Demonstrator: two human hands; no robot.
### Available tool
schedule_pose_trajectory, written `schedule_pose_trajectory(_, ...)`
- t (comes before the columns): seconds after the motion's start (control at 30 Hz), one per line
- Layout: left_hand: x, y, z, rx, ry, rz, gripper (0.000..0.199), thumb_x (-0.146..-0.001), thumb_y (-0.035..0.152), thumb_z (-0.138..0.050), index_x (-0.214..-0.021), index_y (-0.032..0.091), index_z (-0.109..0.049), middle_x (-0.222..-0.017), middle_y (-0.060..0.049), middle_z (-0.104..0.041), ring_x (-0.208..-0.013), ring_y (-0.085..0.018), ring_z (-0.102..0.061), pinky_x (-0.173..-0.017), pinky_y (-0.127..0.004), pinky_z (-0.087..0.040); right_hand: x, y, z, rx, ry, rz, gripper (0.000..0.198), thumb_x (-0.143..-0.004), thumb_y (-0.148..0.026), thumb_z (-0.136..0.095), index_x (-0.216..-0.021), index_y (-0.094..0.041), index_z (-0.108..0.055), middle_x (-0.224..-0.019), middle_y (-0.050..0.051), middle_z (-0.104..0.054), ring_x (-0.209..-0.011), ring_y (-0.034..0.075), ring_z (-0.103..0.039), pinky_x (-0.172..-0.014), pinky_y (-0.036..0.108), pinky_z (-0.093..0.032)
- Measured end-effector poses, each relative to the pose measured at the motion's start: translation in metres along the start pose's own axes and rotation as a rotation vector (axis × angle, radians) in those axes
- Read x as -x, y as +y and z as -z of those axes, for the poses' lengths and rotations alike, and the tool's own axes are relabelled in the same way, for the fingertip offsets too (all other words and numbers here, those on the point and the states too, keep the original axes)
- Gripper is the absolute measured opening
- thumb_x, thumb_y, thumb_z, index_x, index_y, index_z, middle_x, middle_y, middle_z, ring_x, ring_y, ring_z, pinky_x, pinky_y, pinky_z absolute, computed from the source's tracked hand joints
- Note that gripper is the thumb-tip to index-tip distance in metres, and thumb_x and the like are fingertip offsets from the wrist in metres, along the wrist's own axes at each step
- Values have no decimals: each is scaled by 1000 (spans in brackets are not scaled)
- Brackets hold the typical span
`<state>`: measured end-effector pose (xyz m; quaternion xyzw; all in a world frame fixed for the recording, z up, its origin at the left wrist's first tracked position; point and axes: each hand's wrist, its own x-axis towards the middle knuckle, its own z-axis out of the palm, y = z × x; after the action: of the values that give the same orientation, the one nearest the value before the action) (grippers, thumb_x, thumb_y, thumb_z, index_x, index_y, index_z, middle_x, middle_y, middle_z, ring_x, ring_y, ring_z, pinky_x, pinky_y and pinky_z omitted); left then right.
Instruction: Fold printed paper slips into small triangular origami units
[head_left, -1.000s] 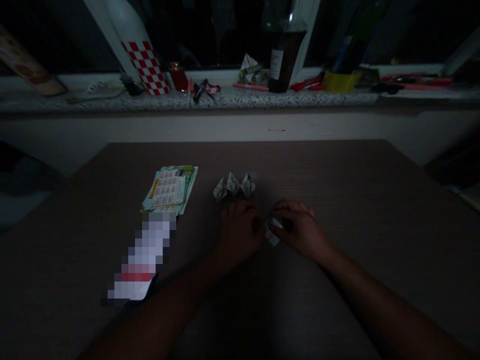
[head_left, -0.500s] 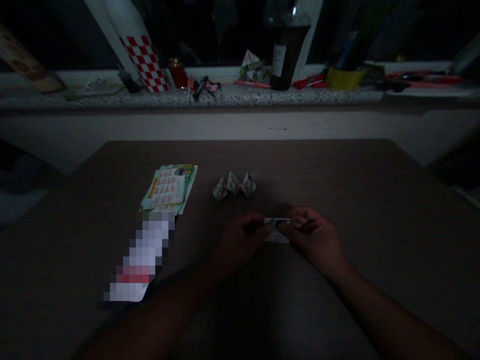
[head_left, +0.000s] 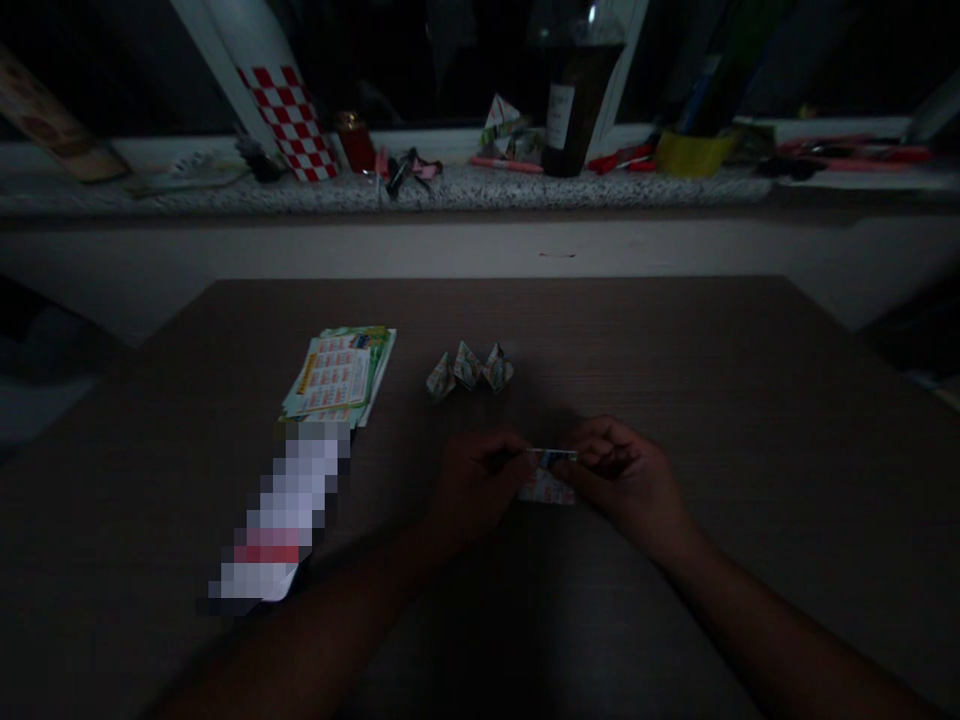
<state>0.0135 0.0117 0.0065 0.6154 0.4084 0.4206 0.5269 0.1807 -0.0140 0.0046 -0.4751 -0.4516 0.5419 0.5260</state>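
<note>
A small printed paper (head_left: 547, 488) is pinched between both hands, low over the table. My left hand (head_left: 484, 478) grips its left side with thumb and fingers. On the opposite side, my right hand (head_left: 626, 470) pinches the upper right part. The paper's top edge shows as a thin pale line, with the printed face below it. Beyond the hands stand three folded paper pieces (head_left: 466, 366) in a row, pointed at the top. To the left lies a stack of printed paper slips (head_left: 330, 375), slightly fanned out.
A blurred-out flat object (head_left: 292, 500) lies just in front of the stack on the brown table (head_left: 637, 340). Behind the table, a granite sill (head_left: 450, 195) carries a red-and-white checked bottle (head_left: 296, 120), a dark bottle (head_left: 577, 110), a small red jar (head_left: 355, 145) and a yellow holder (head_left: 694, 152).
The paper has tilted and more of its lower printed face shows beneath my thumbs. Both hands have shifted only slightly, still pinching it. The folded pieces and the stack stay put.
</note>
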Motion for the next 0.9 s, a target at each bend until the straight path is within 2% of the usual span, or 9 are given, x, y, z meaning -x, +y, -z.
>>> schedule_pose_trajectory(0.1, 0, 1, 0, -2, 20, -18, 17, -78, 24, -61, -63, 15, -61, -59, 2, -52, -56, -9, -45, -52, -21, -34, -1, 0, 0, -2, -3, 2, 26, -64, -28, -80, -75, -20, -57, -57, -6, -54, -48, 7, -47, -45, 20, -39)
schedule_pose_trajectory(0.27, 0, 0, -2, 31, 6, 64, 21, -81, 31, -59, -68, 15, -63, -59, 3, -53, -55, -9, -46, -51, -20, -35, -2, 3, 3, -60, -17, -14, 27, -66, -28, -79, -78, -20, -57, -60, -5, -58, -52, 9, -52, -50, 21, -42)
schedule_pose_trajectory(0.43, -1, -2, -4, 40, 45, 107, 24, -81, 35, -60, -67, 15, -61, -57, 3, -51, -53, -9, -45, -50, -19, -35, -2, 4, 3, -124, -13, -30, 27, -65, -27, -81, -79, -21, -59, -60, -5, -60, -52, 9, -54, -51, 20, -43)
schedule_pose_trajectory(0.57, -1, -5, -6, 129, -35, 155, 22, -77, 37, -66, -79, 14, -64, -70, 0, -61, -63, -11, -55, -59, -21, -43, -5, 6, 5, -198, 16, -38, 26, -64, -24, -82, -80, -20, -61, -64, -4, -65, -55, 9, -59, -54, 20, -47)
schedule_pose_trajectory(0.7, 0, -8, -10, 28, -117, 166, 27, -72, 35, -72, -89, 15, -66, -83, -4, -68, -75, -16, -61, -68, -25, -46, -7, 8, 7, -222, 41, -16, 26, -64, -24, -82, -81, -20, -63, -67, -3, -67, -58, 9, -61, -55, 20, -49)
schedule_pose_trajectory(0.9, 0, -5, -8, -92, 25, 117, 17, -73, 28, -70, -82, 15, -65, -70, 0, -62, -64, -12, -56, -57, -21, -42, -5, 5, 4, -104, -22, 47, 24, -68, -23, -79, -88, -20, -67, -77, 1, -72, -69, 12, -66, -65, 22, -52)
